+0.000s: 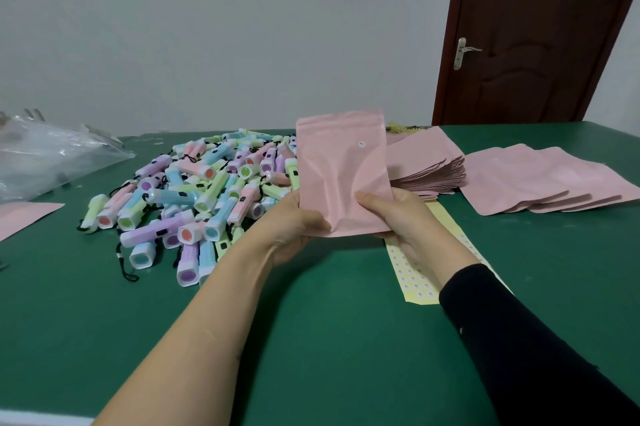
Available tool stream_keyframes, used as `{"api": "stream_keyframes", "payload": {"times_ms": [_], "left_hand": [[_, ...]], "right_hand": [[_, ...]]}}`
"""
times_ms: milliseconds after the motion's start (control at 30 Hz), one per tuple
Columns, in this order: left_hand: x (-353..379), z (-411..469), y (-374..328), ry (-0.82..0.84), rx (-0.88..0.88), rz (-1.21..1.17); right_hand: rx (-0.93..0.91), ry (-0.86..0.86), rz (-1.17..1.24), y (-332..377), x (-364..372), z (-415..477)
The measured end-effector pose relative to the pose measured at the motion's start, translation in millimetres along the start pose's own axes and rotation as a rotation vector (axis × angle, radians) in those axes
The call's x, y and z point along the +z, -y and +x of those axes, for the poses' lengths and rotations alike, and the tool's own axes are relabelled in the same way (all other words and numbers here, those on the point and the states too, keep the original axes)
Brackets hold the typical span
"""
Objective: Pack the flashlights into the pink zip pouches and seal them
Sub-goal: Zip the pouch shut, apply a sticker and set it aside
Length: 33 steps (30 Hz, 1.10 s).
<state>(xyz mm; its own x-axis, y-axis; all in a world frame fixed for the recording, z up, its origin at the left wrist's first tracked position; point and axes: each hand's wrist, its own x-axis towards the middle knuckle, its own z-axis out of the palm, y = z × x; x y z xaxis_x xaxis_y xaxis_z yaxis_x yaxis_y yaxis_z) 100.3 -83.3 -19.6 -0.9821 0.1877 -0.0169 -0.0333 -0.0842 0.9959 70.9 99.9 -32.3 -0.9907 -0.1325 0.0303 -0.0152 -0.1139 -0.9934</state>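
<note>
Grip on the upright pink pouch (341,166), left hand (294,223) and right hand (398,214) pinching its lower corners, thumbs in front.

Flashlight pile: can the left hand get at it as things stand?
Probably yes: the flashlight pile lies beside the left hand, nothing between. It must release the pink pouch, which the right hand also holds.

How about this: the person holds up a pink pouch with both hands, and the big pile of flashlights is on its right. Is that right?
Not quite: the head view shows the pile of flashlights left of the pink pouch, not right of it. The left hand and right hand do hold it up.
</note>
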Motion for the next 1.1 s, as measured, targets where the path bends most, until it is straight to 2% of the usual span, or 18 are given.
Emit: {"api": "stream_keyframes", "payload": {"times_ms": [1100], "left_hand": [[12.3,-8.7,-9.3,-0.070,-0.032,-0.067]], "right_hand": [[0.068,-0.097,-0.065,6.2,2.7,-4.9]]}}
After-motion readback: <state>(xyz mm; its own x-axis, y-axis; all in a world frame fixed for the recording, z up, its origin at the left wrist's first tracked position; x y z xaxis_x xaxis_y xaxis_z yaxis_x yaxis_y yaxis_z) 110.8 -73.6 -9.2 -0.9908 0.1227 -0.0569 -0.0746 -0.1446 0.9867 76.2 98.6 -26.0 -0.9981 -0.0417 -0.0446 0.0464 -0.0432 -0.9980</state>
